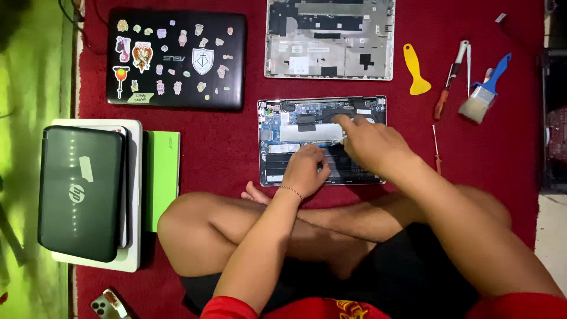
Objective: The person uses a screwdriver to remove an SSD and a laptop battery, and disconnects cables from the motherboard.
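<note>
Both hands worked inside the opened laptop (322, 140) just ahead of crossed legs: left hand (305, 171) curled, bracing it; right hand (369, 143) pointing a finger at the board. Tools lay right, within reach.

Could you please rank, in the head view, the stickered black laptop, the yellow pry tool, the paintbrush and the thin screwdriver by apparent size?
1. Stickered black laptop
2. Paintbrush
3. Yellow pry tool and thin screwdriver: similar length, so unsure; the pry tool is broader.
</note>
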